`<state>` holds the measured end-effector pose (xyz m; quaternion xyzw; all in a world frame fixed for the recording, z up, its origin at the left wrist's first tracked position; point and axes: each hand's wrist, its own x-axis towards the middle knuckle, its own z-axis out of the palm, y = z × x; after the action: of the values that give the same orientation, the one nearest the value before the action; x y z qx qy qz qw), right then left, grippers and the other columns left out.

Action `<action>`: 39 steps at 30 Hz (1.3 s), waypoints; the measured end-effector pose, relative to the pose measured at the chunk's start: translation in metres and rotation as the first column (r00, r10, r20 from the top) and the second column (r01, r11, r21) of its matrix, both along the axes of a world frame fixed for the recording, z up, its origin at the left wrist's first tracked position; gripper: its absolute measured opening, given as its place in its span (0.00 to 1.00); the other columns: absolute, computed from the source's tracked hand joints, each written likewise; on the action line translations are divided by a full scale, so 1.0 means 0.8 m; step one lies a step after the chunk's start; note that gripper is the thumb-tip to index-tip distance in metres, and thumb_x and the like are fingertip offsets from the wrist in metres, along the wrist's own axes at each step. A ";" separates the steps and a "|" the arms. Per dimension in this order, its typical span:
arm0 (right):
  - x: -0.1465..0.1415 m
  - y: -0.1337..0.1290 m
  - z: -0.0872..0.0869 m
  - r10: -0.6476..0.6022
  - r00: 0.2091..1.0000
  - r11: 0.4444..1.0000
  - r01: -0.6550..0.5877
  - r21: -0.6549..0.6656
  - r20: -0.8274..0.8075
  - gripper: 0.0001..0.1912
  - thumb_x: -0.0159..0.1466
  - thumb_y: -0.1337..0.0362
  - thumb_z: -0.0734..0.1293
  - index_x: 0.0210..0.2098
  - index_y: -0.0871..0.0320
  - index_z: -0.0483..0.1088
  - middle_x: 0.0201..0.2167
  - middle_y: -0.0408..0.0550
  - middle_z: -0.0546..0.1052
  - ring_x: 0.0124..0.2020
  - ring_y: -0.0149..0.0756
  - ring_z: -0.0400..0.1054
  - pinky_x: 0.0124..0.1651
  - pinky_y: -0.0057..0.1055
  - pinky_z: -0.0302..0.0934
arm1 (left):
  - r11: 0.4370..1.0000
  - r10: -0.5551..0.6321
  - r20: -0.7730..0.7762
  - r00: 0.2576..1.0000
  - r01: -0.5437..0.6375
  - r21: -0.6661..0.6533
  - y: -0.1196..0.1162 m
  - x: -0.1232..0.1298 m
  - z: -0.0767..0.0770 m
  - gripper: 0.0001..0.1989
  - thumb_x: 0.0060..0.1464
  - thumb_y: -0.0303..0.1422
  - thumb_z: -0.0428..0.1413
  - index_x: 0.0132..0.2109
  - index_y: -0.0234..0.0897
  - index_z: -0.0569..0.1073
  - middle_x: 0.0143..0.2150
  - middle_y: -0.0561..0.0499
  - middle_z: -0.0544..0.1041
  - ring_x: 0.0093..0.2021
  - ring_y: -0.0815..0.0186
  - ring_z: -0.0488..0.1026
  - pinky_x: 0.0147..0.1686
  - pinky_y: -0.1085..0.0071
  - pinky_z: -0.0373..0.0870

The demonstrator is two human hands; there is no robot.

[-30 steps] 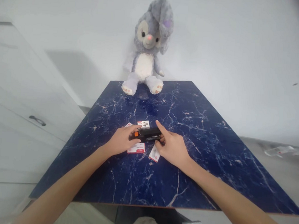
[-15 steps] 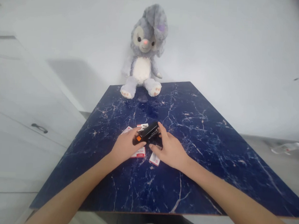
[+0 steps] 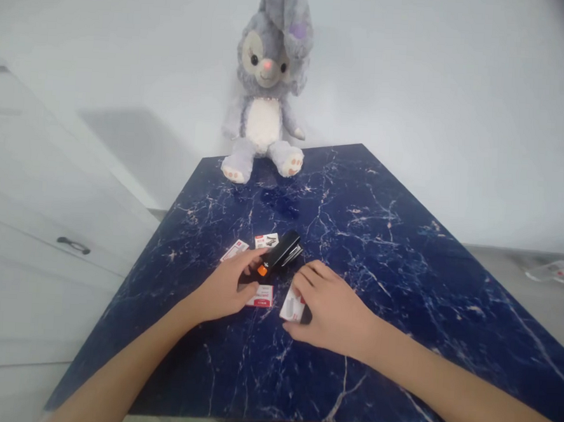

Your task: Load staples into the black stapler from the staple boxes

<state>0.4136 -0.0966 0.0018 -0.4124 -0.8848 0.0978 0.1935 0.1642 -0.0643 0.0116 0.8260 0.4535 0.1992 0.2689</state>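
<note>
A black stapler [image 3: 283,252] with an orange end lies slantwise on the table between my hands. My left hand [image 3: 230,284] is open beside it, index fingertip close to the stapler and thumb over the edge of a red-and-white box [image 3: 263,296]. Whether those fingertips touch is unclear. My right hand [image 3: 331,309] curls around a small white box [image 3: 292,306], fingers at its upper side and thumb at its lower side. Part of this box is hidden by the fingers. Two more white-and-red boxes, one at the left [image 3: 234,250] and one behind [image 3: 266,240], lie near the stapler.
A grey plush rabbit [image 3: 267,76] sits at the far end of the blue marbled table [image 3: 366,241], against a pale wall. White cabinet fronts with a dark handle [image 3: 73,245] stand on the left. Clear plastic [image 3: 555,270] lies on the floor at the right.
My right hand has left the stapler and moved down to the small white box. My left hand has drawn back slightly from the stapler, which rests on the table. The view has shifted a little.
</note>
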 end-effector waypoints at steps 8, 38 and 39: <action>0.008 -0.002 0.005 0.203 0.976 0.979 -0.200 0.048 -0.074 0.11 0.59 0.54 0.67 0.33 0.56 0.67 0.31 0.47 0.71 0.32 0.38 0.62 0.37 0.37 0.63 | 0.967 -0.199 -0.011 0.980 0.195 -0.166 -0.002 -0.010 0.011 0.37 0.53 0.33 0.63 0.68 0.47 0.61 0.60 0.45 0.72 0.55 0.56 0.71 0.57 0.54 0.69; 0.006 0.012 -0.002 0.145 0.908 0.957 -0.028 0.289 -0.394 0.08 0.63 0.65 0.70 0.41 0.54 0.68 0.59 0.55 0.69 0.58 0.48 0.64 0.57 0.49 0.63 | 0.993 -0.103 0.084 0.991 0.108 -0.052 0.008 0.004 -0.016 0.40 0.51 0.40 0.66 0.68 0.50 0.61 0.62 0.45 0.71 0.46 0.58 0.75 0.41 0.61 0.77; 0.005 0.012 -0.002 0.143 0.909 0.957 -0.026 0.289 -0.392 0.08 0.63 0.65 0.70 0.41 0.54 0.68 0.59 0.55 0.69 0.58 0.48 0.65 0.57 0.49 0.63 | 0.995 -0.103 0.065 0.993 0.104 -0.013 0.006 0.009 -0.017 0.39 0.50 0.42 0.67 0.67 0.50 0.63 0.61 0.45 0.71 0.50 0.55 0.74 0.45 0.58 0.76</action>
<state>0.4178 -0.0869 0.0001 -0.3124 -0.8468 0.0653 0.4255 0.1715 -0.0599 -0.0022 0.8393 0.4030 0.2077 0.3000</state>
